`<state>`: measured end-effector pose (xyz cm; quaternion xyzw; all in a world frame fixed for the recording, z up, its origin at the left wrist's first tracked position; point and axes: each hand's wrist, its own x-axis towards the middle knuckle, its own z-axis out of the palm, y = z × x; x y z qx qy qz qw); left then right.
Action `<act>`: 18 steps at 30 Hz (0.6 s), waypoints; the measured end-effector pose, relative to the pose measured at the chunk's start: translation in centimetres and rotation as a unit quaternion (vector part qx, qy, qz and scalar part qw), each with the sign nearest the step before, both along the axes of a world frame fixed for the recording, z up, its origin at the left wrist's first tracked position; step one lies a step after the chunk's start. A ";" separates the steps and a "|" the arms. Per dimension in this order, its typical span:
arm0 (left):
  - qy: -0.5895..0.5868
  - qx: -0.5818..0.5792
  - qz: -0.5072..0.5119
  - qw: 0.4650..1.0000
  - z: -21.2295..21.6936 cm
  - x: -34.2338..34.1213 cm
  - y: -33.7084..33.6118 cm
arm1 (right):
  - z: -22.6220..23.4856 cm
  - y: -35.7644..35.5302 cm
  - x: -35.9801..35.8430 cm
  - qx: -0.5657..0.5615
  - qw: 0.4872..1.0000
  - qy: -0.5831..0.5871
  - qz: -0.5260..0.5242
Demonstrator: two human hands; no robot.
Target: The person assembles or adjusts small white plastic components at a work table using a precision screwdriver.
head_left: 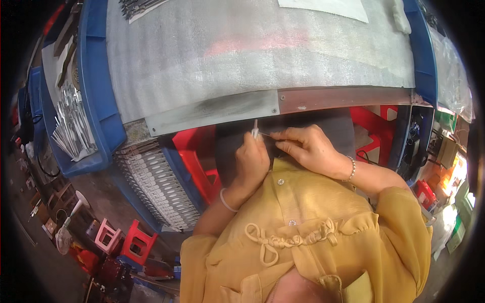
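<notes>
My left hand (252, 156) is closed around a small, slim whitish piece (254, 132), which points up toward the bench's front edge. A narrow pinkish tip sticks out at its top end. My right hand (309, 146) is close by on the right, its thumb and forefinger pinched on a thin, needle-like metal rod (264, 134). The rod's far end reaches the side of the whitish piece; whether it enters it is too small to tell. Both hands are held in front of my yellow shirt, just below the bench edge.
A bench covered with a white foam sheet (252, 60) spans the far side. Left of it, a blue bin (98, 86) adjoins a tray of slender silvery parts (76, 126). Stacked metal pieces (156, 182) fill a crate beside my left arm. Red stools (139, 245) stand lower left.
</notes>
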<state>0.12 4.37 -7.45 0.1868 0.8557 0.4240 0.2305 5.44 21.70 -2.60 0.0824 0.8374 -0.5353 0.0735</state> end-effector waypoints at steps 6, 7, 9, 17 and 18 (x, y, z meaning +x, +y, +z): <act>0.025 -0.003 0.004 1.000 0.5 0.3 0.2 | 1.3 1.2 -0.6 -0.319 0.895 -0.295 -0.100; 0.034 -0.002 0.007 0.999 0.4 0.4 0.2 | 2.4 1.3 -0.7 -0.317 0.899 -0.288 -0.095; 0.031 0.109 0.015 0.993 0.3 0.7 0.2 | 4.3 1.1 0.0 -0.030 0.997 -0.063 0.031; -0.208 0.122 0.066 0.968 1.8 0.9 -0.6 | 5.4 0.7 2.4 0.118 0.984 0.076 0.114; -0.212 0.121 0.065 0.968 1.8 0.9 -0.7 | 5.1 0.6 2.5 0.120 0.984 0.080 0.107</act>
